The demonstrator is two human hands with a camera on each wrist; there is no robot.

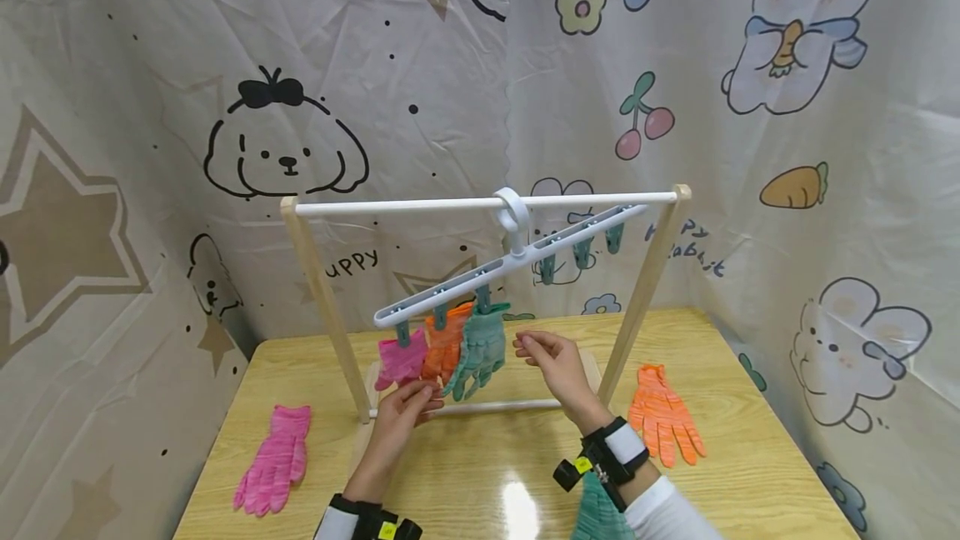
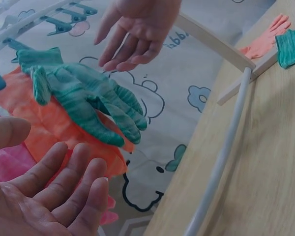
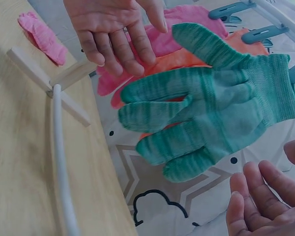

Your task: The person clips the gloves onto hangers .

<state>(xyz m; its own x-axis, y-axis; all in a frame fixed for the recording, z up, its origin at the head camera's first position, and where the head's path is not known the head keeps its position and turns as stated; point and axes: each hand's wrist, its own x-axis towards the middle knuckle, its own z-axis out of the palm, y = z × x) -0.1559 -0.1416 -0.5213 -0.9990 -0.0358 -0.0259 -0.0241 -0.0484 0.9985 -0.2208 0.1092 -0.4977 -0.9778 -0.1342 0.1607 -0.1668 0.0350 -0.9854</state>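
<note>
Three gloves hang by clips from the left half of a white clip hanger [image 1: 465, 280]: a pink glove [image 1: 401, 358], an orange glove [image 1: 446, 342] and a green glove [image 1: 482, 348] nearest the middle. My left hand [image 1: 405, 407] is just below the pink and orange gloves, fingers relaxed and holding nothing. To the right of the green glove, my right hand [image 1: 553, 363] hovers with loosely bent fingers and an empty palm. In the right wrist view the green glove [image 3: 201, 101] hangs cuff in a clip, its fingers spread, with both hands apart from it.
The hanger hooks over the white top bar [image 1: 397, 207] of a wooden-legged rack. Bare clips [image 1: 582, 252] hang on its right half. On the table [image 1: 465, 473] lie a pink glove [image 1: 273, 461] at left, an orange glove [image 1: 663, 415] at right and a green one [image 1: 598, 511] under my right forearm.
</note>
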